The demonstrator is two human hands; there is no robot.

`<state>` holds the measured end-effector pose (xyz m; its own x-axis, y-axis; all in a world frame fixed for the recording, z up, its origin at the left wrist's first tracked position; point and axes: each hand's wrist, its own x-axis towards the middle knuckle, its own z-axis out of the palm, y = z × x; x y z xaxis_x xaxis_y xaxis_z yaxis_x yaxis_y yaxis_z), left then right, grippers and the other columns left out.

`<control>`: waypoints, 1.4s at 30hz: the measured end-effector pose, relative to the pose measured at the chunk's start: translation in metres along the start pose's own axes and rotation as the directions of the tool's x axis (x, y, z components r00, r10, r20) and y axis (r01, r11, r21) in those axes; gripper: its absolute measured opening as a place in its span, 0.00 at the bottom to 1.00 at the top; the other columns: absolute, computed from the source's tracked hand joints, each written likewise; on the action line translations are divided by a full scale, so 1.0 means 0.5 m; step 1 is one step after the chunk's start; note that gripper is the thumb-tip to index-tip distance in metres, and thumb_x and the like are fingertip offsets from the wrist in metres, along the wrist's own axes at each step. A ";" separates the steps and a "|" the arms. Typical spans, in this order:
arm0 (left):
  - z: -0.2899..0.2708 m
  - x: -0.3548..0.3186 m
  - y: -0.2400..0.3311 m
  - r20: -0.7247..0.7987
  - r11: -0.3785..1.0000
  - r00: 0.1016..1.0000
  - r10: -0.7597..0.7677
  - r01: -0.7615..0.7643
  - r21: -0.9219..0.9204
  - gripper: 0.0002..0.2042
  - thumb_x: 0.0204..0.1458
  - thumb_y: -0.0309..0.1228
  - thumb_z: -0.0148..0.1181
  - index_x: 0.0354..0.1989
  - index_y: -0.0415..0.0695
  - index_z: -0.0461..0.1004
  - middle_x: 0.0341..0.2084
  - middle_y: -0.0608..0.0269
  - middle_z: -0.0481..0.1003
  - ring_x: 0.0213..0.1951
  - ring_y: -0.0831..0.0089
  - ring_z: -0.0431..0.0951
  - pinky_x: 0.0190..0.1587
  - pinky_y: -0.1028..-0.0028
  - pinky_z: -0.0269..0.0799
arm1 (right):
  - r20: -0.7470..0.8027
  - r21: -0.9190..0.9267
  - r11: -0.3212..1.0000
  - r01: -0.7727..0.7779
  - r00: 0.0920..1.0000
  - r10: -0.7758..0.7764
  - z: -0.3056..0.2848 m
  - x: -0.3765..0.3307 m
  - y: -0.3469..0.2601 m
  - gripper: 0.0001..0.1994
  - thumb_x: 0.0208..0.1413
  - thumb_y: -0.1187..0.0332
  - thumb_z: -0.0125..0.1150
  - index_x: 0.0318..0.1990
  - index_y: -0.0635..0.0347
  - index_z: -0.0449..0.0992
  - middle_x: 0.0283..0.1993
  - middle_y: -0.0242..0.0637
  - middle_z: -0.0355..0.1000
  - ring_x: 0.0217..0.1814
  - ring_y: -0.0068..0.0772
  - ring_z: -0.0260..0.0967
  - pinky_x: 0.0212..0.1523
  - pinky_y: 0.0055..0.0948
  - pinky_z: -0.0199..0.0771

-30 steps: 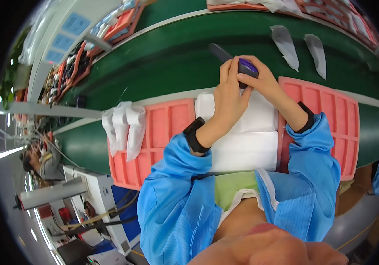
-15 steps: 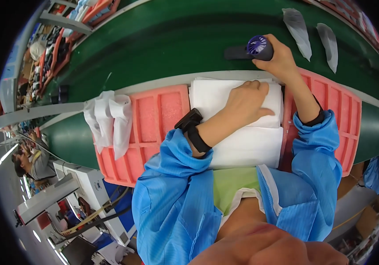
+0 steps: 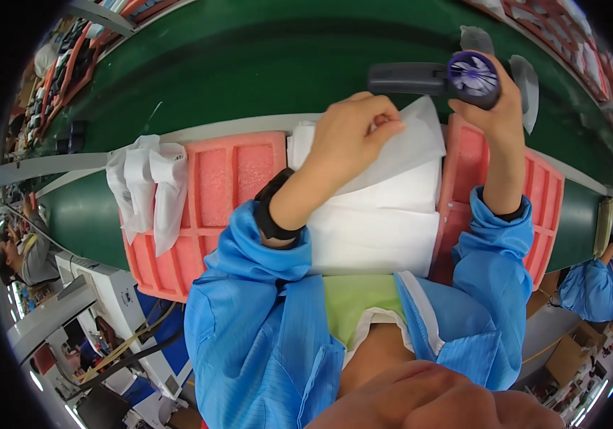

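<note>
In my right hand (image 3: 499, 100) is a dark grey hair-dryer-shaped appliance (image 3: 408, 78). Its round end, with a purple rim and a bladed fan, faces up, and its long handle points left over the green belt. My left hand (image 3: 349, 139) is closed in a pinch at the upper edge of a thin, translucent white bag (image 3: 421, 136). One side of the bag is lifted off the stack of white bags (image 3: 378, 236) in front of me. The gripped edge is partly hidden by my fingers.
Pink compartment trays stand left (image 3: 238, 186) and right (image 3: 542, 186) of the stack. Several wrapped items (image 3: 153, 186) lie on the left tray. Beyond runs a green conveyor belt (image 3: 249, 64), with two wrapped items (image 3: 527, 89) near my right hand. A metal bar (image 3: 56, 170) crosses at left.
My left hand has risen from flat on the stack and closed, lifting a bag's edge. My right hand has brought the appliance to the right and nearer, with its fan end turned up.
</note>
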<state>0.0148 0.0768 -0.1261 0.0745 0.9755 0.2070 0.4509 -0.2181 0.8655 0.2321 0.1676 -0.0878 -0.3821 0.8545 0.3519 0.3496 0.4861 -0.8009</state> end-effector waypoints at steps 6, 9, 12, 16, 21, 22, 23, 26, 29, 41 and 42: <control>-0.031 0.020 -0.023 -0.049 0.999 0.998 -0.026 0.024 -0.045 0.05 0.48 0.30 0.63 0.30 0.42 0.75 0.23 0.61 0.73 0.21 0.68 0.71 0.26 0.72 0.66 | -0.080 0.076 0.994 0.077 0.994 -0.071 -0.094 -0.018 -0.021 0.30 0.27 0.78 0.64 0.48 0.68 0.71 0.43 0.37 0.70 0.45 0.27 0.67 0.51 0.25 0.65; -0.045 0.025 -0.016 -0.099 0.998 0.994 -0.046 0.040 -0.057 0.06 0.50 0.29 0.62 0.29 0.41 0.74 0.23 0.62 0.72 0.22 0.73 0.71 0.26 0.73 0.66 | -0.021 0.091 0.990 0.110 0.994 -0.109 -0.093 -0.024 -0.031 0.30 0.27 0.78 0.63 0.47 0.68 0.71 0.43 0.38 0.69 0.45 0.28 0.66 0.50 0.24 0.65; -0.056 0.022 -0.009 -0.123 0.969 0.982 -0.142 0.112 -0.221 0.06 0.52 0.30 0.60 0.30 0.41 0.73 0.24 0.64 0.73 0.24 0.77 0.72 0.26 0.73 0.66 | 0.068 0.142 0.984 0.109 0.991 -0.119 -0.059 -0.019 -0.051 0.29 0.26 0.78 0.62 0.47 0.67 0.71 0.43 0.38 0.69 0.45 0.28 0.66 0.49 0.24 0.66; -0.039 0.022 0.009 -0.203 0.876 0.968 -0.150 0.035 -0.481 0.06 0.56 0.30 0.58 0.32 0.41 0.72 0.26 0.66 0.74 0.26 0.81 0.72 0.28 0.75 0.67 | 0.194 0.135 0.986 0.098 0.973 -0.124 0.031 -0.017 -0.062 0.28 0.26 0.78 0.64 0.45 0.65 0.71 0.43 0.38 0.68 0.44 0.30 0.67 0.47 0.23 0.68; -0.021 0.031 0.010 -0.093 0.539 0.965 -0.245 0.056 -0.840 0.05 0.57 0.28 0.57 0.36 0.41 0.71 0.25 0.67 0.74 0.26 0.82 0.72 0.30 0.79 0.68 | 0.139 0.012 0.988 0.152 0.978 -0.152 0.085 -0.022 -0.048 0.27 0.28 0.79 0.64 0.45 0.62 0.70 0.42 0.38 0.68 0.43 0.33 0.69 0.46 0.23 0.69; -0.020 0.030 0.011 -0.092 0.539 0.965 -0.245 0.057 -0.841 0.05 0.57 0.28 0.57 0.36 0.41 0.71 0.25 0.67 0.74 0.26 0.82 0.72 0.30 0.79 0.68 | 0.139 0.011 0.988 0.151 0.979 -0.152 0.088 -0.022 -0.049 0.27 0.28 0.79 0.64 0.45 0.62 0.70 0.42 0.38 0.68 0.43 0.33 0.69 0.46 0.23 0.69; -0.022 0.027 0.014 -0.043 0.491 0.962 -0.268 0.098 -0.866 0.05 0.57 0.28 0.58 0.37 0.40 0.71 0.25 0.66 0.74 0.26 0.82 0.72 0.30 0.79 0.68 | 0.130 0.000 0.986 0.166 0.978 -0.164 0.090 -0.022 -0.051 0.27 0.28 0.80 0.63 0.45 0.62 0.70 0.42 0.39 0.68 0.43 0.34 0.69 0.47 0.24 0.70; -0.027 0.024 0.026 0.063 0.388 0.951 -0.304 0.184 -0.903 0.07 0.55 0.28 0.59 0.38 0.40 0.71 0.25 0.65 0.74 0.26 0.82 0.72 0.31 0.80 0.68 | 0.108 -0.028 0.981 0.190 0.977 -0.186 0.093 -0.024 -0.049 0.27 0.28 0.80 0.63 0.45 0.62 0.70 0.42 0.39 0.68 0.43 0.36 0.69 0.47 0.25 0.70; -0.025 0.023 0.032 -0.161 0.930 0.985 -0.065 0.001 -0.368 0.08 0.53 0.28 0.62 0.38 0.38 0.74 0.25 0.66 0.74 0.25 0.81 0.71 0.30 0.79 0.67 | 0.073 -0.139 0.962 0.234 0.971 -0.226 0.094 -0.022 -0.046 0.28 0.28 0.81 0.63 0.47 0.62 0.70 0.44 0.41 0.68 0.45 0.41 0.70 0.47 0.28 0.71; 0.063 -0.026 0.064 -0.363 0.891 0.818 0.446 -0.443 0.097 0.06 0.41 0.19 0.61 0.30 0.39 0.79 0.31 0.61 0.74 0.25 0.68 0.75 0.26 0.76 0.72 | 0.170 -0.148 0.966 0.213 0.967 -0.187 0.115 -0.036 -0.036 0.32 0.33 0.77 0.68 0.53 0.60 0.69 0.47 0.43 0.68 0.48 0.46 0.69 0.48 0.32 0.70; 0.067 -0.034 0.074 -0.320 0.863 0.803 0.503 -0.491 0.124 0.10 0.39 0.19 0.61 0.33 0.40 0.78 0.32 0.62 0.74 0.26 0.65 0.75 0.27 0.74 0.72 | 0.171 -0.148 0.966 0.214 0.967 -0.188 0.110 -0.032 -0.030 0.32 0.33 0.77 0.68 0.53 0.60 0.69 0.47 0.43 0.68 0.48 0.46 0.69 0.48 0.32 0.70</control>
<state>0.0602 0.0530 -0.1129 0.0017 0.6644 0.7474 0.4628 -0.6630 0.5883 0.1861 0.1364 -0.1079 -0.5814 0.7036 0.4085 0.3822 0.6794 -0.6263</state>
